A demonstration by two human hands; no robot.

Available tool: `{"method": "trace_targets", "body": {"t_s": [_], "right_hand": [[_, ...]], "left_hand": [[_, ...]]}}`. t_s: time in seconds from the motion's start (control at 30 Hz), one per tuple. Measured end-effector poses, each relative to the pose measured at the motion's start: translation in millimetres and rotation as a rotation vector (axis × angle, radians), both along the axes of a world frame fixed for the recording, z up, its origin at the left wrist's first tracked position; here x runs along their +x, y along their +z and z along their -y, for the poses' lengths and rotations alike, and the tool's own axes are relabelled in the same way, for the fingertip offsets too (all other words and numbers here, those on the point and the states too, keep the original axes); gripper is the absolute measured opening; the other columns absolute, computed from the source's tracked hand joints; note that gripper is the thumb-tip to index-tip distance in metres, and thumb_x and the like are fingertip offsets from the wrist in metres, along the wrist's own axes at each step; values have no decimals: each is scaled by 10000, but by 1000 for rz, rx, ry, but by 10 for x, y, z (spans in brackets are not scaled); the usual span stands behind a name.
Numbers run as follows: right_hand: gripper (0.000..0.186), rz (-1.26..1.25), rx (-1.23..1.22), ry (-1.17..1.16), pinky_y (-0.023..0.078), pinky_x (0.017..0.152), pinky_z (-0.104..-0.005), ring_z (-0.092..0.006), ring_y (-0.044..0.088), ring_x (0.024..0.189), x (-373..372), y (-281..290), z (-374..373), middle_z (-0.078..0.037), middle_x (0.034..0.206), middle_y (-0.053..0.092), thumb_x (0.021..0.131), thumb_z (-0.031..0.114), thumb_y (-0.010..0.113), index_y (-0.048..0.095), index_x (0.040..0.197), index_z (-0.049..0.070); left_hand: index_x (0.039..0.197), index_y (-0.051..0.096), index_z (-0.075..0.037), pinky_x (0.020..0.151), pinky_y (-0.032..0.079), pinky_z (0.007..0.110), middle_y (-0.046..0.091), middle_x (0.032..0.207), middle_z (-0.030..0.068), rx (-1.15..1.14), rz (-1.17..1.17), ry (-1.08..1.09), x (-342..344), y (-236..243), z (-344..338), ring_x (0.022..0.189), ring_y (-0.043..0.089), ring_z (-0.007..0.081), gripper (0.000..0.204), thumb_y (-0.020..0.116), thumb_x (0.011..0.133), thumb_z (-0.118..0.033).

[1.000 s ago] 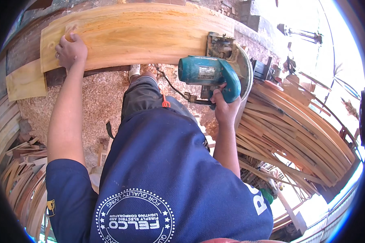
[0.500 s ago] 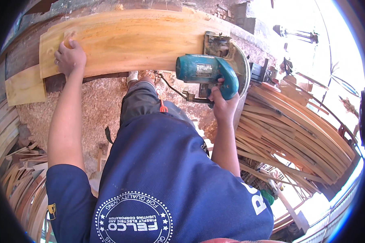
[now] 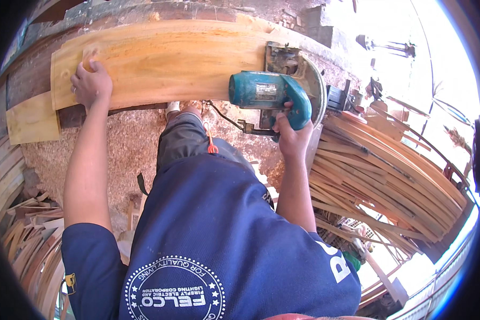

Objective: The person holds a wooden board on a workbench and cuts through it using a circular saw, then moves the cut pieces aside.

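My left hand (image 3: 92, 86) has its fingers curled on a small pale wood piece (image 3: 90, 54) at the left end of a long yellowish wooden board (image 3: 165, 56). My right hand (image 3: 290, 125) is closed on the handle of a teal circular saw (image 3: 258, 89), whose metal base sits at the board's right end. The blade is hidden from this angle. A black cord (image 3: 224, 114) hangs from the saw. A smaller square board (image 3: 31, 120) lies at the lower left of the long one.
Stacked wood strips (image 3: 384, 176) fill the right, with more curved-looking offcuts (image 3: 34, 240) at lower left. The ground (image 3: 74, 165) is covered in shavings. My legs and a foot (image 3: 173, 109) are below the board. Concrete blocks (image 3: 320, 24) and metal items stand beyond it.
The long board, the small square board and my left hand have moved down in the view, toward me. The saw and my right hand appear slightly farther left, as does the background.
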State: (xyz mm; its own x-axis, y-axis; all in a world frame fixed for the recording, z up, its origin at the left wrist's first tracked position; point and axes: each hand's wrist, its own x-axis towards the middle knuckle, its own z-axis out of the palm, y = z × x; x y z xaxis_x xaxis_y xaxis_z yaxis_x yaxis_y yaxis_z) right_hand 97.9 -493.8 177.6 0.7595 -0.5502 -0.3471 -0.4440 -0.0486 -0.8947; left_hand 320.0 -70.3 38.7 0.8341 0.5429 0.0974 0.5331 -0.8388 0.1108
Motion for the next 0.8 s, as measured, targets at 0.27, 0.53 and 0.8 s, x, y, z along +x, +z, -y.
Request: {"method": "trace_targets", "body": {"t_s": [0.27, 0.53, 0.8], "right_hand": [[184, 1, -22, -58, 495, 600, -266, -90, 617, 642, 42, 17, -41, -21, 796, 653, 889, 32, 705, 653, 1064, 15], [166, 2, -54, -38, 496, 596, -271, -95, 622, 636, 141, -12, 6, -24, 781, 649, 885, 59, 711, 646, 1033, 21], [170, 10, -5, -36, 488, 592, -265, -93, 619, 643, 263, -19, 22, -20, 773, 648, 890, 38, 703, 636, 1046, 28]], "left_hand": [[1460, 564, -138, 1047, 469, 610, 564, 1443, 182, 19, 0, -2, -11, 15, 1, 1334, 534, 433, 592, 461, 1028, -530], [1467, 552, -112, 1087, 459, 579, 554, 1452, 218, -13, -17, -4, -8, 91, 44, 1343, 527, 453, 614, 450, 1039, -541], [1428, 572, -125, 1018, 485, 612, 574, 1411, 208, 45, 3, -23, -14, 32, 14, 1294, 559, 452, 564, 457, 1042, -519]]}}
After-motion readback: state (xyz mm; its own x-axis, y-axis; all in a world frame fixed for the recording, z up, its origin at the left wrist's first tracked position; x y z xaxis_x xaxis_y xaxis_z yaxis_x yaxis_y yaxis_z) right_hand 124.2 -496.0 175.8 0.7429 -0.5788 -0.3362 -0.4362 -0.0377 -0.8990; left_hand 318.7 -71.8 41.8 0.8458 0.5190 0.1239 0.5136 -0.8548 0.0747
